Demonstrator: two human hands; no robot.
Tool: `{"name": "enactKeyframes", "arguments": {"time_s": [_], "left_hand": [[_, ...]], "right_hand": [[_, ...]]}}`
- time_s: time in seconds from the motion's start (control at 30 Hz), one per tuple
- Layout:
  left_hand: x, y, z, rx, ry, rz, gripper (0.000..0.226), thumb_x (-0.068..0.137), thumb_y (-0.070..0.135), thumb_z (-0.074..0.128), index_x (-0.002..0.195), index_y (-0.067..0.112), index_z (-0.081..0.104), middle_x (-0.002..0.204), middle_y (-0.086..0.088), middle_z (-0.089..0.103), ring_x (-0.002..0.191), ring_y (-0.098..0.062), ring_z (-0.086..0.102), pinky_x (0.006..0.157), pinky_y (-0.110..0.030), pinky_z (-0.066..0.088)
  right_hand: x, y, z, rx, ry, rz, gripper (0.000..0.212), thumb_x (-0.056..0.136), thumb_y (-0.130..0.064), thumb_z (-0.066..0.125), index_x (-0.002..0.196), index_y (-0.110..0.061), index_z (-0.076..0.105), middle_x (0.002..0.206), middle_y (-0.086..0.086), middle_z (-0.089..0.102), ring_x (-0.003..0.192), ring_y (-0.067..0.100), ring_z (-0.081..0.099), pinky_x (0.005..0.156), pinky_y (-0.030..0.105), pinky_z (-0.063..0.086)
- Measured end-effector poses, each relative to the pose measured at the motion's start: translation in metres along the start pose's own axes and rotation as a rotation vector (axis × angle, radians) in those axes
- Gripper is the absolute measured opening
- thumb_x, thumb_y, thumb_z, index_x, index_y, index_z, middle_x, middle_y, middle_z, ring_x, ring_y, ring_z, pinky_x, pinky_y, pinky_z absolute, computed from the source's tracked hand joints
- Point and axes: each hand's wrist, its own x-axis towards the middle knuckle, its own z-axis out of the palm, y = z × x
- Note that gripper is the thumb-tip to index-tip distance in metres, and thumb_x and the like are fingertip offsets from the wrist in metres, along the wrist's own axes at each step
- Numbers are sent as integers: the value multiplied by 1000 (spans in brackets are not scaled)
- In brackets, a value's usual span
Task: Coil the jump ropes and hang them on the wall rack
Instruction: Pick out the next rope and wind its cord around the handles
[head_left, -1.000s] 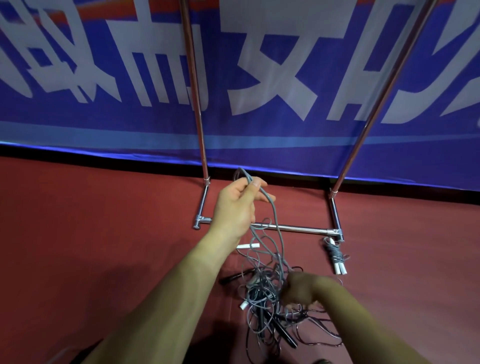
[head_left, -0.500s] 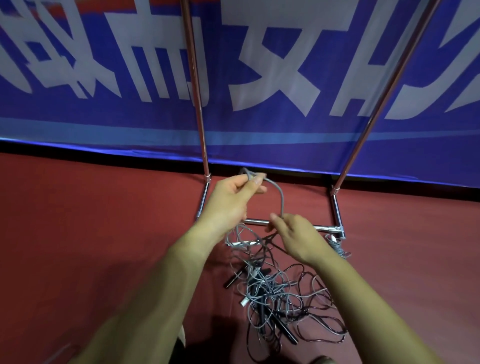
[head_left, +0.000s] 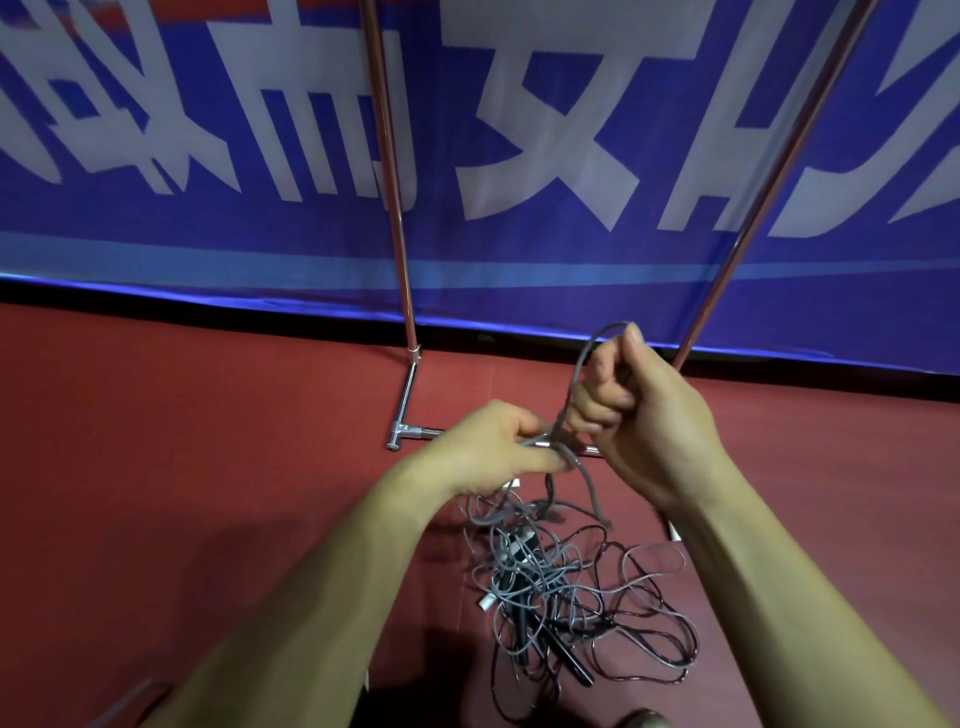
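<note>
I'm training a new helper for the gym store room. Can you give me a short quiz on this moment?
1. True or false: the left hand and the right hand both hold the same grey rope.
2. Where is the tangled pile of ropes? A: on the red floor before the rack; B: hanging on the rack; C: on a table.
3. Which hand is raised higher?
Key: 1 true; 2 A; 3 the right hand.

rack poles (head_left: 388, 156): cut off at top | base bar (head_left: 421, 431): middle hidden | rope pile (head_left: 540, 582): count unclear
</note>
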Motion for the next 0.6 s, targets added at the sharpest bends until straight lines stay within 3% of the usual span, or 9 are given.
{"name": "enactKeyframes", "arguments": {"time_s": [0.1, 0.2, 0.33, 0.4, 0.53, 0.6], "left_hand": [[5, -6, 0, 157, 56, -26, 31, 82, 43, 80, 89, 14, 76, 61, 4, 42, 55, -13, 34, 57, -30, 26], [5, -13, -4, 263, 44, -61, 42, 81, 50, 79, 82, 10, 69, 61, 3, 42, 55, -14, 37, 57, -30, 28], [5, -20, -5, 331, -11, -119, 23, 80, 46, 80, 88, 25, 74, 68, 6, 62, 65, -10, 56, 64, -27, 42], [4, -30, -3, 417, -48, -195, 16, 81, 44, 80, 86, 31, 73, 71, 10, 62, 69, -11, 58, 68, -28, 43], [5, -39, -4, 428, 59, -231, 19, 79, 41, 82, 76, 27, 70, 66, 9, 61, 63, -10, 55, 62, -28, 42], [6, -35, -7, 386, 167, -193, 25, 73, 43, 86, 72, 22, 73, 65, 5, 66, 61, -11, 57, 62, -29, 46]], "right_hand": [[-1, -8, -1, 87, 32, -56, 44, 104, -36, 33, 71, -15, 52, 51, -8, 24, 47, 10, 18, 49, 26, 20], [-2, -19, -4, 209, 46, -101, 43, 104, -40, 34, 72, -17, 51, 49, -9, 27, 44, 7, 22, 46, 22, 21], [-7, -31, -6, 333, 111, -169, 43, 105, -41, 35, 73, -19, 53, 50, -10, 28, 44, 6, 25, 45, 20, 24], [-9, -39, -9, 393, 104, -220, 42, 106, -40, 36, 74, -19, 54, 52, -9, 27, 46, 6, 25, 47, 20, 26], [-7, -44, -18, 314, 232, -230, 39, 104, -39, 39, 75, -21, 56, 55, -8, 30, 51, 9, 30, 56, 22, 32], [-2, -32, -26, 176, 362, -171, 36, 104, -36, 41, 75, -20, 56, 58, -6, 40, 58, 12, 43, 69, 27, 41]]}}
